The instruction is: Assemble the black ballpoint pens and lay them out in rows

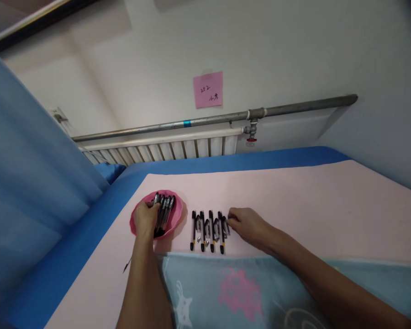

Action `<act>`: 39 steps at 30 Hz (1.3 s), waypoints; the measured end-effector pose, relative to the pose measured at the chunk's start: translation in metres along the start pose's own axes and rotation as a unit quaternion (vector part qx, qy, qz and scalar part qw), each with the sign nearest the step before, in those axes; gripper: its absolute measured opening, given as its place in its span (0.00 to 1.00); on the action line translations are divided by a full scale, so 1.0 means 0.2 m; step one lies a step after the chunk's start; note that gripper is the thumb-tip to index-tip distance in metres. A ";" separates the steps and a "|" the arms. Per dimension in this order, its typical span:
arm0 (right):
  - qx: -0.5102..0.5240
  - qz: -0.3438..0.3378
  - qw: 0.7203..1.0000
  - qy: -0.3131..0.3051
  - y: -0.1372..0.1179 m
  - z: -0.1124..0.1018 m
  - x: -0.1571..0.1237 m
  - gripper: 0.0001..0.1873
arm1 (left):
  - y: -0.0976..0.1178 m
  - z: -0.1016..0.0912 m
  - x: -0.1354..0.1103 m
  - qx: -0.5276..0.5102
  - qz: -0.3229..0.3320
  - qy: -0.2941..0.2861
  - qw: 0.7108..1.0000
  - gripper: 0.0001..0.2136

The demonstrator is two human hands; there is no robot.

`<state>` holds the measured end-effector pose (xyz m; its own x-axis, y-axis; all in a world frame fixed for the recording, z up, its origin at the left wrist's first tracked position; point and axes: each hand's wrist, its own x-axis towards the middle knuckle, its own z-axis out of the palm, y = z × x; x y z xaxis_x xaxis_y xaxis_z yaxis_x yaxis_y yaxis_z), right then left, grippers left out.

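My left hand [147, 218] reaches into a pink scalloped bowl [178, 211], its fingers closed on a pen at the left side of a bunch of black-and-clear pens [165, 210]. To the right, several long pens [211, 230] with black ends lie side by side on the pink cloth. Between them are short clear pieces with black clips, like pen caps [216, 227], and tiny metallic tips [207, 243]. My right hand [243, 224] rests beside the rightmost short piece [226, 225], fingers pinched together; what they hold, if anything, is hidden. A thin refill [127, 265] lies by my left forearm.
A pink cloth [294, 201] covers the blue surface [260, 158]. Patterned blue-green fabric [205, 292] lies in front. Behind are a white radiator [192, 148], a metal pipe [212, 119] with a red-handled valve [251, 140], and a pink note [208, 90]. A blue curtain [30, 160] hangs left.
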<state>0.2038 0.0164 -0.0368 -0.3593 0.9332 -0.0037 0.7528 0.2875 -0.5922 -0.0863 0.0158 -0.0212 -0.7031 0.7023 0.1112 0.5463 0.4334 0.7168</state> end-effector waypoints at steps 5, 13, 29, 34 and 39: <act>0.147 -0.017 0.988 0.042 -0.11 -0.04 -0.03 0.09 | 0.15 -0.03 -0.16 -0.361 -0.015 -0.087 0.929 0.11; 0.395 -0.037 0.916 -0.065 -0.24 -0.07 -0.09 0.10 | 0.34 0.15 -0.48 -0.583 -0.096 -0.359 0.722 0.11; 0.393 -0.002 0.909 -0.138 -0.22 -0.09 -0.09 0.07 | 0.25 0.08 -0.26 -0.673 -0.151 -0.215 0.691 0.01; 0.438 0.028 0.887 -0.142 -0.22 -0.10 -0.09 0.07 | 0.27 0.09 -0.32 -0.611 -0.129 -0.378 0.683 0.05; 0.476 0.031 0.864 -0.160 -0.21 -0.09 -0.08 0.09 | 0.31 0.12 -0.43 -0.562 -0.092 -0.446 0.691 0.13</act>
<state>0.1879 -0.0076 0.0020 -0.5833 0.7895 -0.1911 0.0362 -0.2097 -0.9771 0.0185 -0.0038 -0.0036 0.1193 0.9796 -0.1616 -0.5652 0.2008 0.8001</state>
